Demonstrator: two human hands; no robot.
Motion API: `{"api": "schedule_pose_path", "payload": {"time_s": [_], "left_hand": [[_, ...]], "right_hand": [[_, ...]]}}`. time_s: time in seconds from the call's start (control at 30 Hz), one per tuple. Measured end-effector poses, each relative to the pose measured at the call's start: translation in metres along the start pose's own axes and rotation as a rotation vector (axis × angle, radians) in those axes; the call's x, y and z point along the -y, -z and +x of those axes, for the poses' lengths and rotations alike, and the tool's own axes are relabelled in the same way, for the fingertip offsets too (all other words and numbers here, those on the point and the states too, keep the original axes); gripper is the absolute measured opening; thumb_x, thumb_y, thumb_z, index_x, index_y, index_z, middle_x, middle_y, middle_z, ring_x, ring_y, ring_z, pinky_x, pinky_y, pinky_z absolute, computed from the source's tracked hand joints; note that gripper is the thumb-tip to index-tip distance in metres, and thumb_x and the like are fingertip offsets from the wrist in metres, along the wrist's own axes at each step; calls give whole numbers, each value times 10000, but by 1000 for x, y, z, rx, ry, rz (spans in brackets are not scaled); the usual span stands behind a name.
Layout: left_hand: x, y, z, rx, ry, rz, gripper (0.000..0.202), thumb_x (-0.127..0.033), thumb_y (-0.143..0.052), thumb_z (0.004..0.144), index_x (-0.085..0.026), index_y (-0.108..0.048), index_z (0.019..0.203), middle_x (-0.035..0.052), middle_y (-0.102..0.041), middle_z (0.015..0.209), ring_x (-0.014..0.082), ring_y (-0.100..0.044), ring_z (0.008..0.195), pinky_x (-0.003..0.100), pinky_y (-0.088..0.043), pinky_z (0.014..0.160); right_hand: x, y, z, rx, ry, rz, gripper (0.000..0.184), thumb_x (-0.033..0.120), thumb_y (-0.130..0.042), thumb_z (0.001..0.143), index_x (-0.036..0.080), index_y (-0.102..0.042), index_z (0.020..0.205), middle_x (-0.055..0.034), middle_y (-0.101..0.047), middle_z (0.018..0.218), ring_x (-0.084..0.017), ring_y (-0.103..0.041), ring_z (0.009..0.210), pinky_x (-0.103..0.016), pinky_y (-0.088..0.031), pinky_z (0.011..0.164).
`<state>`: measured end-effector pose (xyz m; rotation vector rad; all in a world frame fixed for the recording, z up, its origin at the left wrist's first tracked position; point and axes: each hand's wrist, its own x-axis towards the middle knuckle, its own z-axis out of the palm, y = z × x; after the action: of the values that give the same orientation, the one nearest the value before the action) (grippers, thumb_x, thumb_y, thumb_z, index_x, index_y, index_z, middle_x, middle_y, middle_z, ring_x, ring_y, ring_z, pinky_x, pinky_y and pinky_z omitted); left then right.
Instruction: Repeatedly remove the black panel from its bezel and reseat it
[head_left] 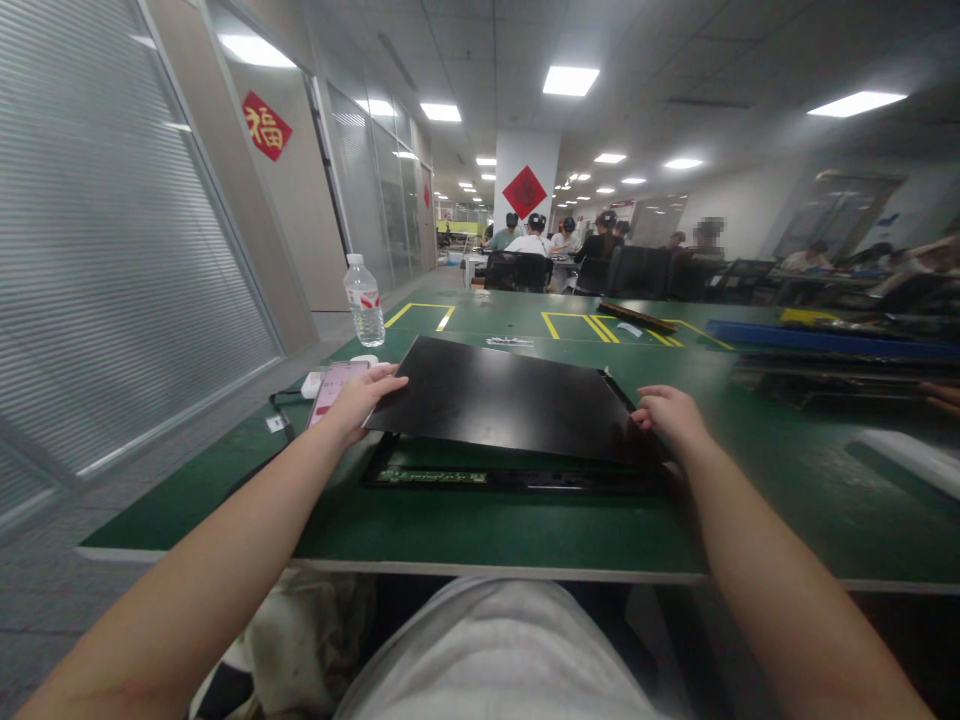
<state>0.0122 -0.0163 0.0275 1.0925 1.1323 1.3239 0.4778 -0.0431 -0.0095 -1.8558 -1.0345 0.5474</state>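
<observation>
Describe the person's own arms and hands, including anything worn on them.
The left hand and right hand are bare, with no gloves. The left arm and right arm show no sleeves, watch or bracelet. Whether rings are worn is unclear.

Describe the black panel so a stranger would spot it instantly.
Find the green table, then the black frame near its closest edge. Over that frame, with the left hand at one side, is the black panel. It is a broad, unbroken sheet with a pale sheen, unlike the frame's narrow rail.

I list one plain black panel [502, 395]; one green tabletop [480, 545], yellow lines [431, 305]. I add one clear bottle [367, 328], white-and-red label [366, 300]; one red diamond sign [267, 126], gold character [264, 129].
</observation>
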Motion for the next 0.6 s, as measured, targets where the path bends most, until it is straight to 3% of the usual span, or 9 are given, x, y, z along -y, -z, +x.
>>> {"api": "schedule_pose_path", "payload": {"time_s": [0.17,0.4,0.6], "left_hand": [[-4,-1,-4,1,11,-6,285,-136,-779,594,-186,-747,873,77,-772,817,267,-721,788,317,-548,657],[-6,0,-5,110,6,-59,442,-198,-780,572,-149,-751,1011,70,-776,849,252,-723,767,268,-513,576],[-7,-3,-7,96,22,-75,425,-167,-748,616,-172,-739,1041,70,-770,853,243,-720,758,276,-529,589]], "right_hand": [[-6,0,7,2,14,-62,418,170,-580,736,152,-648,1148,-45,-706,647,-136,-601,484,-236,-471,519],[-6,0,5,20,2,-88,417,206,-581,752,171,-642,1163,-39,-710,649,-143,-607,494,-244,-476,525],[-5,1,3,17,5,-94,432,201,-586,741,165,-643,1167,-43,-713,659,-142,-613,499,-236,-467,517]]}}
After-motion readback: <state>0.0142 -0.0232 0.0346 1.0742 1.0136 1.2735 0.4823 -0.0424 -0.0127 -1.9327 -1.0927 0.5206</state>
